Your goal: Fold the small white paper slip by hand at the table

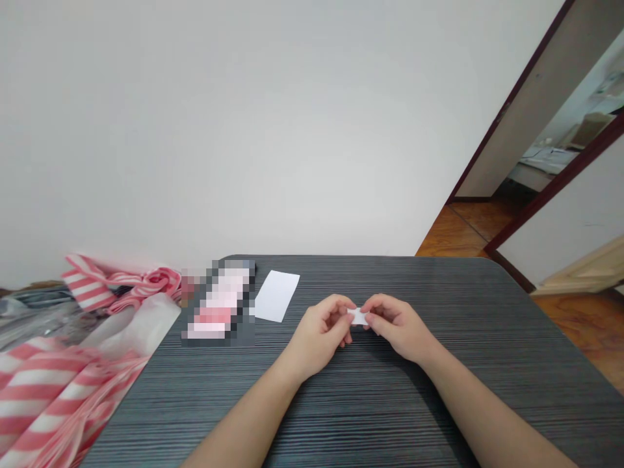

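Paper scrap (358, 316) — pinched between left hand (319, 331) and right hand (397, 327)

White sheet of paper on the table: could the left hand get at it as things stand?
Probably yes. Nothing shows between the left hand and the white sheet of paper on the dark table, though that hand is pinching a small white piece with the right hand.

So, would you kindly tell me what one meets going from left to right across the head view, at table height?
Pink-and-white striped plastic → pixelated pink-and-white item → white paper sheet → left hand → small white paper piece → right hand → wooden floor
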`<control>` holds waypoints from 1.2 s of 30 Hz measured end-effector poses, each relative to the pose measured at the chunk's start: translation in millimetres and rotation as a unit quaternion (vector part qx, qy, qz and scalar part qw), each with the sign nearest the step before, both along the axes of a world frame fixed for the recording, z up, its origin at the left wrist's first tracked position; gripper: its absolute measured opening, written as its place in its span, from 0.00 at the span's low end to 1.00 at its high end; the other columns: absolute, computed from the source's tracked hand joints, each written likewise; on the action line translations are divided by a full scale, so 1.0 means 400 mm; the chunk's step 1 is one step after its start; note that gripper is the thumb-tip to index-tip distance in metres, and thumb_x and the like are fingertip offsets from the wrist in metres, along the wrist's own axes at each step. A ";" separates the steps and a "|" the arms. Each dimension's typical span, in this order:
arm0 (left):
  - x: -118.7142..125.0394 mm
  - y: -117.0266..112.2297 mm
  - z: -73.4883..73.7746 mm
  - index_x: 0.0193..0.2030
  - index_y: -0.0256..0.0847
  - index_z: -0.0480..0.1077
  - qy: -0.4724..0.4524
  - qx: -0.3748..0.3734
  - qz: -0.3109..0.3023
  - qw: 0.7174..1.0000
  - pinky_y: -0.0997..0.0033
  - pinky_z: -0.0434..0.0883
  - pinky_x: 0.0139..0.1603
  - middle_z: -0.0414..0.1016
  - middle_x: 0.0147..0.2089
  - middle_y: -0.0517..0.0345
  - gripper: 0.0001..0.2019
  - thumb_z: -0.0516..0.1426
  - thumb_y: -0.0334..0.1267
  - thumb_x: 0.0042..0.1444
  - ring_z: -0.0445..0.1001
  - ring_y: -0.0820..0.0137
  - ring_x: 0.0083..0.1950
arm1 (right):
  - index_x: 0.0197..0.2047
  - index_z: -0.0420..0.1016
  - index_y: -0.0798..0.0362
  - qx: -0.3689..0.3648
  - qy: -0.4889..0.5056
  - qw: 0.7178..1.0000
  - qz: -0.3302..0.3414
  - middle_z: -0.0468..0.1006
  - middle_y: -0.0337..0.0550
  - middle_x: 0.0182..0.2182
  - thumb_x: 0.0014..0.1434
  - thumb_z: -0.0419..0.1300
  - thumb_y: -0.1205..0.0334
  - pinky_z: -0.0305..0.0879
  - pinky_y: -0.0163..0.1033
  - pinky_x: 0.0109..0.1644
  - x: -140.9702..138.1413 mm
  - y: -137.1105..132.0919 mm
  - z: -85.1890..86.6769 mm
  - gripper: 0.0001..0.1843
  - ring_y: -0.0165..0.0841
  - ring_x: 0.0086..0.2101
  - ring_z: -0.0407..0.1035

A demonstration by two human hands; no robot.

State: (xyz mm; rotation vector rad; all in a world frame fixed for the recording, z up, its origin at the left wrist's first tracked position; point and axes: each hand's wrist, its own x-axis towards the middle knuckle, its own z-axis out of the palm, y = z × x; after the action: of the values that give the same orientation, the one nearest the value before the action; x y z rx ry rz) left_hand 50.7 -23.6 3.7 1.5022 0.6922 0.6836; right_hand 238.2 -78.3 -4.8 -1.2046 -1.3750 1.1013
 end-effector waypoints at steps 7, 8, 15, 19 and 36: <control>0.006 0.001 -0.011 0.49 0.41 0.66 -0.007 -0.001 0.017 1.000 0.76 0.68 0.27 0.69 0.33 0.62 0.12 0.56 0.39 0.60 0.71 0.76 0.26 | 0.44 0.70 0.52 -0.009 0.004 1.000 -0.018 0.74 0.38 0.28 0.62 0.60 0.56 0.62 0.36 0.32 -0.002 0.004 -0.015 0.10 0.30 0.28 0.68; 0.006 0.002 -0.010 0.50 0.40 0.66 -0.003 -0.002 0.020 1.000 0.76 0.69 0.27 0.69 0.33 0.62 0.13 0.56 0.39 0.60 0.71 0.76 0.26 | 0.44 0.71 0.52 -0.010 -0.004 1.000 -0.022 0.74 0.38 0.28 0.61 0.60 0.56 0.63 0.36 0.32 -0.001 0.004 -0.015 0.11 0.30 0.28 0.68; 0.004 0.004 0.001 0.37 0.37 0.72 0.076 0.014 -0.024 0.997 0.76 0.67 0.26 0.76 0.31 0.56 0.13 0.51 0.44 0.63 0.70 0.75 0.24 | 0.42 0.72 0.52 0.005 -0.018 0.999 -0.033 0.74 0.39 0.30 0.61 0.60 0.58 0.64 0.36 0.35 0.003 0.005 -0.020 0.08 0.31 0.30 0.68; -0.001 0.001 0.007 0.33 0.39 0.72 0.110 0.079 -0.008 0.991 0.76 0.66 0.28 0.73 0.25 0.59 0.14 0.51 0.43 0.63 0.71 0.74 0.25 | 0.42 0.75 0.52 0.015 -0.060 0.998 -0.008 0.77 0.41 0.32 0.62 0.59 0.59 0.66 0.37 0.37 0.001 0.004 -0.013 0.07 0.32 0.32 0.70; 0.000 -0.006 0.011 0.31 0.40 0.74 0.156 0.140 -0.016 0.978 0.76 0.64 0.28 0.73 0.23 0.60 0.16 0.50 0.42 0.63 0.71 0.73 0.25 | 0.35 0.78 0.51 0.048 -0.139 0.987 -0.060 0.79 0.41 0.31 0.62 0.60 0.58 0.66 0.38 0.37 0.006 0.002 0.002 0.08 0.34 0.32 0.71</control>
State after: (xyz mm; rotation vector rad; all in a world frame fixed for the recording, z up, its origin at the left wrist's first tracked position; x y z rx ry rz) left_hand 50.8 -26.1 8.2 1.9018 0.8319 0.5401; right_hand 240.5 -77.7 -4.1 -1.3887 -1.5235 0.7959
